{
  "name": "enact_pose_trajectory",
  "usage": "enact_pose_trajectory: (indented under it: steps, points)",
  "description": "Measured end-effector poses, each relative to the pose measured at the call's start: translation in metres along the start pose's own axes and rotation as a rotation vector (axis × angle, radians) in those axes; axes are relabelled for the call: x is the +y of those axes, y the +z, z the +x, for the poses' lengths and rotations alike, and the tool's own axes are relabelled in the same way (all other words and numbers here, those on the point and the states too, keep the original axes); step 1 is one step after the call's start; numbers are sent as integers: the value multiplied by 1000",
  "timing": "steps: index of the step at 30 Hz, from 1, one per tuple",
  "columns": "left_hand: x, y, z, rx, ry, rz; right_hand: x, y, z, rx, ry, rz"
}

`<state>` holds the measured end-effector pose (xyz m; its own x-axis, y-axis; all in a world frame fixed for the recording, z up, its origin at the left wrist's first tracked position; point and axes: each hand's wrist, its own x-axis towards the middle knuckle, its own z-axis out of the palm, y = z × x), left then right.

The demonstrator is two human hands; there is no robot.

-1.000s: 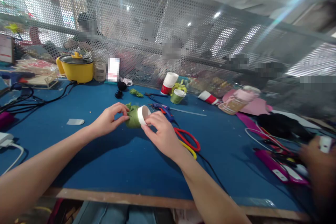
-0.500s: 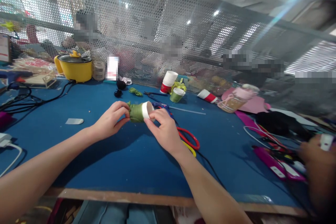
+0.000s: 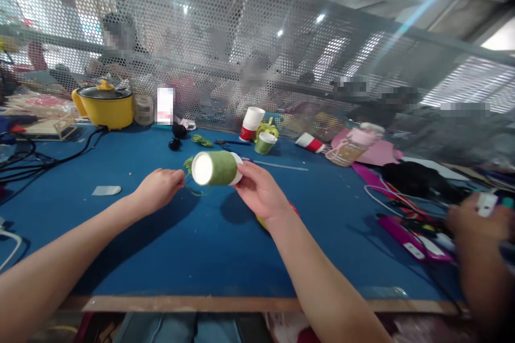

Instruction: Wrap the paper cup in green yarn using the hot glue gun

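My right hand grips a paper cup by its rim end, above the table. Green cord or fabric covers the cup's side, and its white base is turned toward me. To the left of the cup, my left hand is closed, fingertips pinching green string that loops below the cup. A small bunch of green string shows beside the base. Partly hidden under my right wrist are red and yellow loops.
At the back stand a yellow electric pot, a green-wrapped cup and red-and-white cups. A pink-topped jar is farther right. A person's hand is at the right, near a magenta box and cables.
The cup has swung round, so its base faces me instead of its mouth facing right. My left hand has left the cup and moved left and slightly down; green string now trails between them.
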<state>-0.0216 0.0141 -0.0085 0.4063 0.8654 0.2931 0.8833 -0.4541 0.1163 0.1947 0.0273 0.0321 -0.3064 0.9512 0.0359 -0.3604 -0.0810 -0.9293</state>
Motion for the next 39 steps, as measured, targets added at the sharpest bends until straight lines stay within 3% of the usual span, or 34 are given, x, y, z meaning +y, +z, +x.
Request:
enact_pose_trajectory:
  steps: [5, 7, 10, 13, 17, 20, 22, 25, 28, 30, 33, 36, 39]
  points:
    - [-19, -10, 2, 161, -216, 19, -9, -1, -14, -248, 2, -443]
    - [-25, -16, 2, 369, -310, -110, -10, 1, -17, -327, -61, -687]
    - [-27, -25, 2, 691, -361, -452, -6, 2, -15, -256, -270, -1021]
    - [-20, -31, 3, 842, -309, -778, 3, 1, -8, -76, -508, -1198]
    - [-9, -34, 1, 762, -227, -1061, 12, -6, 3, 43, -650, -1246]
    - [-9, -33, -1, 673, -219, -1109, 14, -12, 8, 121, -730, -1287]
    - [-13, -32, -1, 608, -275, -993, 13, -15, 9, 122, -784, -1321]
    - [-19, -27, 1, 520, -307, -601, 10, -12, 6, 30, -877, -1316]
    - [-17, -20, 1, 402, -77, -443, 9, -5, 0, -93, -957, -1266]
    - [-12, -16, 0, 287, 43, -564, 10, 1, -4, -159, -963, -1248]
    - [-3, -11, -2, 132, 94, -753, 13, 6, -8, -220, -919, -1228]
    - [3, -7, -2, 120, 54, -763, 14, 8, -11, -228, -862, -1179]
    - [7, -6, -3, 158, 90, -623, 13, 10, -15, -201, -754, -1125]
